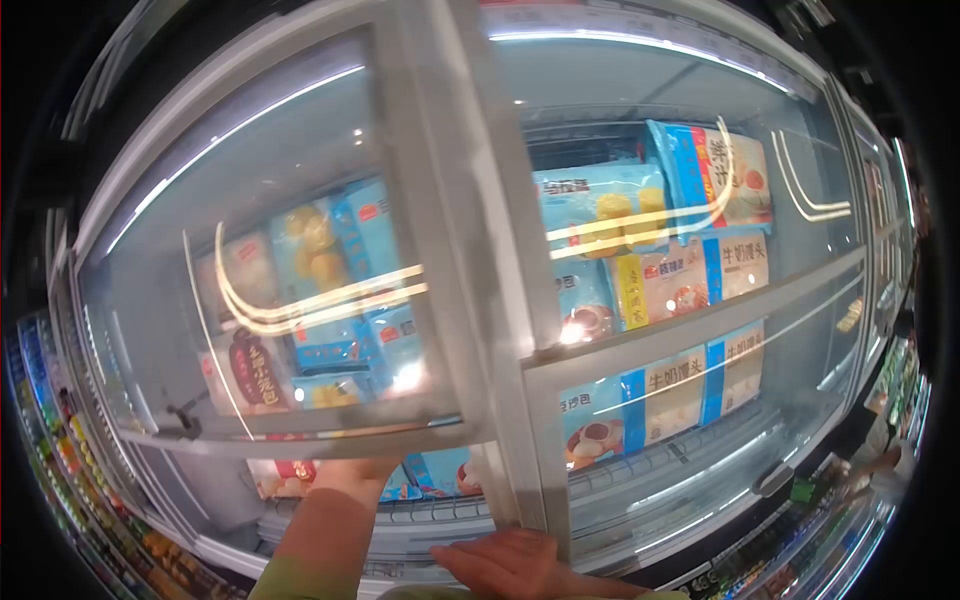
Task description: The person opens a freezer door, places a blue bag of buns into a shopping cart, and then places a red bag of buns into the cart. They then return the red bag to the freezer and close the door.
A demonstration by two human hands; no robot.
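My left hand [362, 470] reaches up to the lower frame bar of the left sliding glass lid [330, 440] of a freezer chest. Its fingers are hidden behind that bar, so I cannot tell what they hold. Just below and behind it lie a red-and-white packet [283, 478] and a blue packet [437, 474]. My right hand [500, 562] rests on the chest's front edge, at the foot of the upright middle frame [500, 250], its fingers stretched to the left.
Behind the right glass pane stand rows of frozen bun bags, including a blue bag with yellow cakes [610, 190] and cream-coloured bags [675, 385]. A wire rack [640, 470] runs along the front. Stocked shelves [75, 450] line the far left, and a person's arm [880, 462] shows at right.
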